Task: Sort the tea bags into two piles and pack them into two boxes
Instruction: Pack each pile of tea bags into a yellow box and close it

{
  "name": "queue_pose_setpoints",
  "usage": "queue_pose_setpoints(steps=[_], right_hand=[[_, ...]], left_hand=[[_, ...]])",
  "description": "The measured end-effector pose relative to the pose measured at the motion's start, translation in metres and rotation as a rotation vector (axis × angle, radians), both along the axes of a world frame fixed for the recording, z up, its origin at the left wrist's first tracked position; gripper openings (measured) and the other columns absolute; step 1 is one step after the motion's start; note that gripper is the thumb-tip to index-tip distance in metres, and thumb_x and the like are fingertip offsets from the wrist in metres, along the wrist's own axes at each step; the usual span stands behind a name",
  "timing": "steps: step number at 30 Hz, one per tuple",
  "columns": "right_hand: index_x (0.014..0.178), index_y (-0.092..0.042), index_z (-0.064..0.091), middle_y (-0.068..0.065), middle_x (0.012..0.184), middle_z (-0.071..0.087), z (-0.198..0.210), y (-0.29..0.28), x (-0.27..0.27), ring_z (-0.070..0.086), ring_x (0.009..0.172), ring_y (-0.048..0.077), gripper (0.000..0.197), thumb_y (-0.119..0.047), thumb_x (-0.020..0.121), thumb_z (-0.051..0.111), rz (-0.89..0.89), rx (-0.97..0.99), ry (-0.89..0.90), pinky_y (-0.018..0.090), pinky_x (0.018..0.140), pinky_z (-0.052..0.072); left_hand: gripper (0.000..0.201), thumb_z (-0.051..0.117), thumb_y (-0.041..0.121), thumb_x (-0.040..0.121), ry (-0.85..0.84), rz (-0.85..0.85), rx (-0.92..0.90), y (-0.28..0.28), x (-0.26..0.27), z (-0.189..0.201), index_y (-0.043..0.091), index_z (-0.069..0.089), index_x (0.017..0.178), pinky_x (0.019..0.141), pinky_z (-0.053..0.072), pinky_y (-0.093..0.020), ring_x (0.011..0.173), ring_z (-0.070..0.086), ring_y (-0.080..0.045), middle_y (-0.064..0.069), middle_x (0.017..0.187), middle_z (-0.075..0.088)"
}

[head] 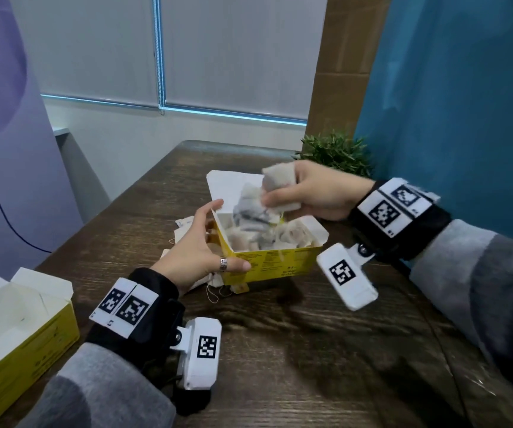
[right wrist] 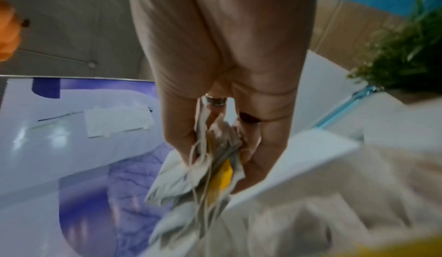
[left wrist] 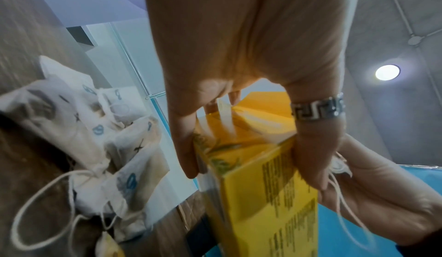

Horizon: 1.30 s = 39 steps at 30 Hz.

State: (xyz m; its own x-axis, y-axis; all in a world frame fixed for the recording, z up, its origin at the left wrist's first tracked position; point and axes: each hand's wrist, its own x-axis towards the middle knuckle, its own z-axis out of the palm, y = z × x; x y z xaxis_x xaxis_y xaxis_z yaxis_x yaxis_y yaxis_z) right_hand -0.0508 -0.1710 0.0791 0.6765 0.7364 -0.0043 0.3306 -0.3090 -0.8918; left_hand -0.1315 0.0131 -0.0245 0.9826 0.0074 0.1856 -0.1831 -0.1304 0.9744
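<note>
An open yellow box (head: 267,267) stands mid-table, partly filled with tea bags. My left hand (head: 218,239) grips its near left corner, thumb on the front face and fingers on the side; the left wrist view shows that hand (left wrist: 251,166) on the same box (left wrist: 270,213). Just above the opening, my right hand (head: 279,186) holds a bunch of tea bags (head: 249,208) whose strings hang down. The right wrist view shows this hand (right wrist: 215,147) pinching the bunch (right wrist: 191,185). Loose tea bags (head: 184,227) with blue marks (left wrist: 95,138) lie left of the box.
A second open yellow box (head: 17,335), with nothing inside, sits at the table's near left edge. A small green plant (head: 338,152) stands at the far right by the blue wall. The dark wooden table (head: 310,350) is bare in front of me.
</note>
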Motion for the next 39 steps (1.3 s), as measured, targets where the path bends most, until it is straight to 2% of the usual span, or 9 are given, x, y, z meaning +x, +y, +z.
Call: queue_pose_setpoints(steps=[3, 8, 14, 18, 22, 28, 33, 35, 39], right_hand=[[0.079, -0.013, 0.058, 0.004, 0.076, 0.063, -0.017, 0.014, -0.001, 0.061, 0.072, 0.02, 0.015, -0.002, 0.082, 0.067, 0.015, -0.143, -0.026, 0.031, 0.063, 0.052], [0.071, -0.018, 0.057, 0.002, 0.071, 0.058, -0.015, 0.011, 0.002, 0.055, 0.063, 0.015, 0.02, -0.015, 0.076, 0.077, -0.103, -0.264, -0.362, 0.026, 0.055, 0.044], [0.086, -0.014, 0.059, -0.001, 0.07, 0.066, 0.001, -0.009, 0.007, 0.064, 0.057, 0.011, 0.019, -0.015, 0.078, 0.075, -0.198, -0.245, -0.296, 0.02, 0.043, 0.046], [0.098, -0.005, 0.065, 0.009, 0.086, 0.074, 0.001, -0.015, 0.009, 0.068, 0.07, 0.019, 0.036, -0.022, 0.071, 0.081, -0.156, -0.482, -0.388, 0.03, 0.061, 0.052], [0.104, -0.016, 0.06, -0.002, 0.074, 0.063, -0.003, -0.015, 0.008, 0.056, 0.059, 0.012, 0.042, -0.023, 0.069, 0.083, -0.129, -0.644, -0.52, 0.026, 0.058, 0.045], [0.115, -0.023, 0.058, 0.002, 0.105, 0.058, 0.007, -0.015, 0.011, 0.05, 0.064, 0.002, 0.034, -0.029, 0.083, 0.069, -0.121, -0.528, -0.75, 0.01, 0.058, 0.038], [0.103, -0.033, 0.064, -0.012, 0.08, 0.061, 0.003, -0.006, 0.002, 0.051, 0.055, -0.008, 0.029, -0.039, 0.076, 0.074, 0.065, -0.61, -0.632, 0.008, 0.054, 0.039], [0.102, -0.03, 0.064, -0.01, 0.077, 0.063, -0.007, -0.003, 0.003, 0.053, 0.059, -0.004, 0.031, -0.04, 0.075, 0.075, 0.068, -0.654, -0.621, 0.016, 0.061, 0.044], [0.086, -0.02, 0.061, -0.008, 0.073, 0.058, -0.01, -0.001, 0.001, 0.051, 0.064, 0.005, 0.028, -0.044, 0.077, 0.071, -0.043, -0.622, -0.72, 0.02, 0.058, 0.039]], left_hand=[[0.111, 0.087, 0.016, 0.044, -0.004, -0.031, -0.025, -0.002, -0.002, 0.002, 0.042, 0.023, 0.131, 0.07, 0.049, -0.008, 0.122, 0.048, -0.011, 0.002, 0.135, 0.045], [0.109, 0.084, -0.002, 0.058, -0.019, -0.035, -0.029, -0.002, -0.003, 0.003, 0.035, 0.021, 0.139, 0.068, 0.049, -0.006, 0.111, 0.05, -0.003, 0.009, 0.124, 0.048], [0.106, 0.08, -0.005, 0.061, -0.032, -0.034, -0.054, -0.002, -0.002, 0.004, 0.032, 0.021, 0.141, 0.064, 0.048, -0.004, 0.112, 0.048, -0.004, 0.002, 0.133, 0.042], [0.113, 0.089, 0.012, 0.045, -0.028, -0.047, -0.09, 0.001, -0.002, 0.003, 0.04, 0.024, 0.134, 0.07, 0.052, -0.012, 0.122, 0.046, -0.011, 0.004, 0.138, 0.041], [0.114, 0.085, 0.027, 0.033, -0.028, -0.05, -0.098, 0.003, -0.004, 0.005, 0.044, 0.024, 0.128, 0.081, 0.05, -0.02, 0.123, 0.046, -0.012, 0.013, 0.128, 0.044], [0.111, 0.086, 0.01, 0.047, -0.03, -0.046, -0.054, 0.002, -0.005, 0.006, 0.04, 0.022, 0.133, 0.065, 0.05, -0.008, 0.111, 0.048, -0.003, 0.016, 0.119, 0.044], [0.115, 0.09, 0.011, 0.046, -0.036, -0.057, -0.051, 0.003, -0.004, 0.005, 0.04, 0.022, 0.134, 0.066, 0.049, -0.006, 0.111, 0.048, -0.001, 0.021, 0.117, 0.044], [0.115, 0.087, 0.024, 0.036, -0.035, -0.062, -0.062, 0.003, -0.004, 0.005, 0.044, 0.023, 0.13, 0.071, 0.05, -0.012, 0.114, 0.048, -0.004, 0.02, 0.121, 0.044], [0.109, 0.085, 0.015, 0.044, -0.05, -0.055, -0.064, 0.002, -0.004, 0.004, 0.043, 0.023, 0.13, 0.069, 0.05, -0.009, 0.119, 0.046, -0.007, 0.014, 0.126, 0.044]])
